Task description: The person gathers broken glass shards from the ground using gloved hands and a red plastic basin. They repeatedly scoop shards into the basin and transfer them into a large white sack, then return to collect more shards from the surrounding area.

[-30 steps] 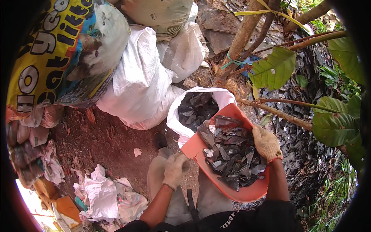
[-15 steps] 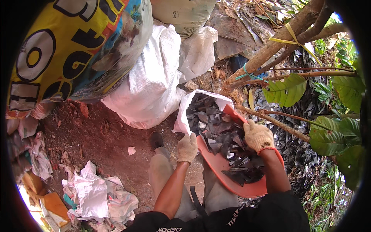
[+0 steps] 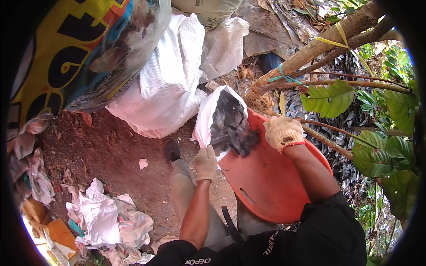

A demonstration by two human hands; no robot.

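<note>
In a beige work glove, my left hand (image 3: 205, 163) pinches the near edge of the mouth of a white woven sack (image 3: 203, 119). Dark, flat shards (image 3: 228, 122) fill the sack's opening, and some spill between it and a red-orange plastic tub (image 3: 270, 181). My gloved right hand (image 3: 283, 132) grips the tub's far right rim, fingers partly hidden. The tub is tilted with its upper end at the sack mouth; its broad inner surface is mostly bare, and a slot handle shows at its lower left.
A full white sack (image 3: 162, 84) and a large yellow printed bag (image 3: 84, 53) stand at the upper left. Crumpled sacks (image 3: 104, 217) lie lower left on brown soil (image 3: 100, 153). Branches (image 3: 321, 42) and broad leaves (image 3: 330, 101) crowd the right; more dark shards cover the ground beneath.
The shards in the tub have slid up toward the sack mouth, baring the tub's inside. My right hand has tipped the tub. The sack's mouth sits slightly farther left and up in view.
</note>
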